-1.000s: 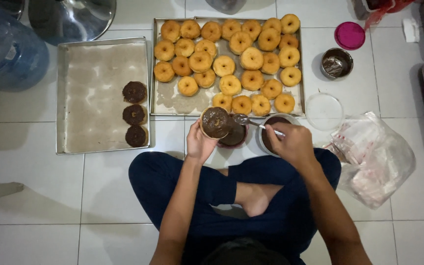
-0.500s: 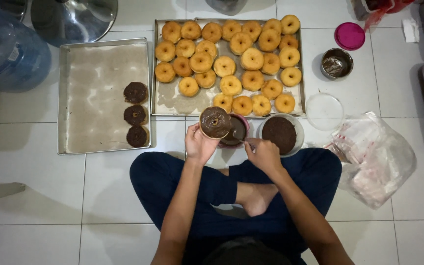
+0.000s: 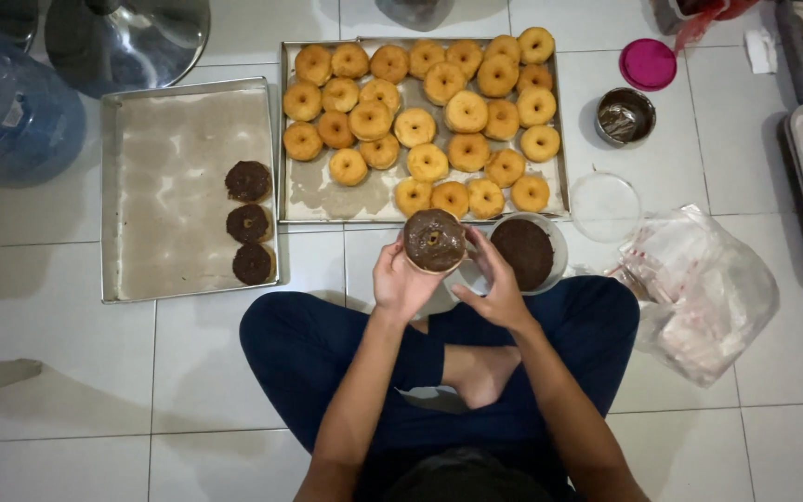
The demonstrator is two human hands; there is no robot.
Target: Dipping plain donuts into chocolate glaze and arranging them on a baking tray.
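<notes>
A chocolate-coated doughnut [image 3: 434, 240] is held up over the floor by my left hand [image 3: 401, 279]. My right hand [image 3: 493, 286] touches its right edge with the fingertips, fingers bent. Just right of it stands a white bowl of chocolate sprinkles [image 3: 524, 251]. A second small bowl sits partly hidden under my hands. Behind them a metal tray [image 3: 309, 200] carries several plain golden doughnuts [image 3: 420, 125]. To the left, another tray [image 3: 169, 186] lined with paper holds three chocolate-coated doughnuts [image 3: 251, 223] in a column.
A steel cup of chocolate [image 3: 625, 115] and a pink lid [image 3: 648, 63] lie at the back right, with a clear lid [image 3: 604, 206] nearer. A plastic bag [image 3: 699, 288] lies at my right knee. A blue water jug [image 3: 11, 112] and steel bowl [image 3: 127, 37] stand back left.
My right hand has come left from the sprinkle bowl to the doughnut in my left hand. The utensil it held a second ago is no longer visible.
</notes>
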